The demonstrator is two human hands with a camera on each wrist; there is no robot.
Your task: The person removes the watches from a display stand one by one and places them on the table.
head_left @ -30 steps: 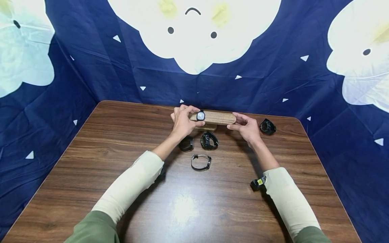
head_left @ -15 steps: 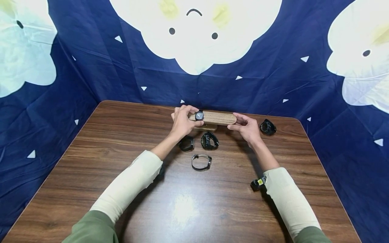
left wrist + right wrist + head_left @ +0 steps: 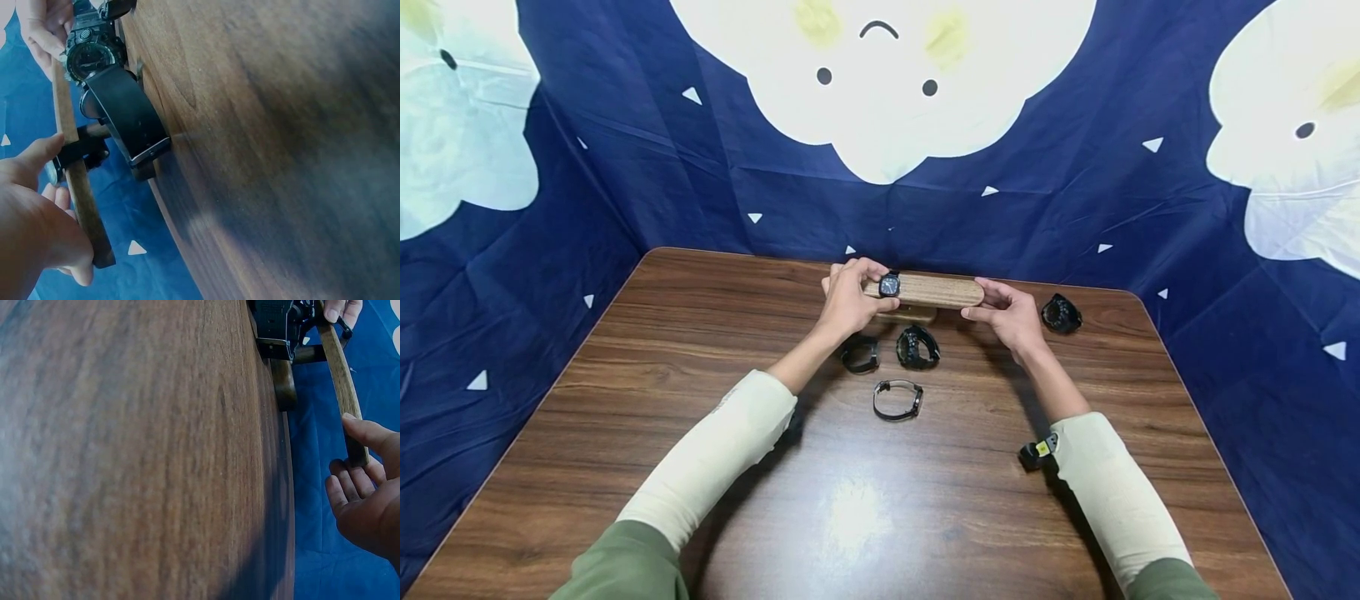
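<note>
A wooden watch stand [image 3: 942, 292] stands at the back of the table, its crossbar raised over a small base [image 3: 920, 316]. Looped around the bar's left part is a square-faced black watch [image 3: 889, 286]. My left hand [image 3: 847, 305] pinches this watch between thumb and fingers, as the left wrist view also shows with the watch strap [image 3: 78, 150] around the bar. At the bar's right end, my right hand [image 3: 1011, 318] grips the wood, thumb in front and fingers behind; the same hand [image 3: 375, 487] appears so in the right wrist view.
Before the stand lie a chunky black watch [image 3: 907, 347], a dark strapped watch [image 3: 860, 367] and a slim watch [image 3: 917, 402]. Another bulky black watch [image 3: 1061, 314] lies at the back right. A blue cloud-print cloth [image 3: 887, 217] hangs behind the table [image 3: 962, 517].
The square-faced watch has slid slightly left along the bar with my left hand. My right hand has stayed at the bar's right end.
</note>
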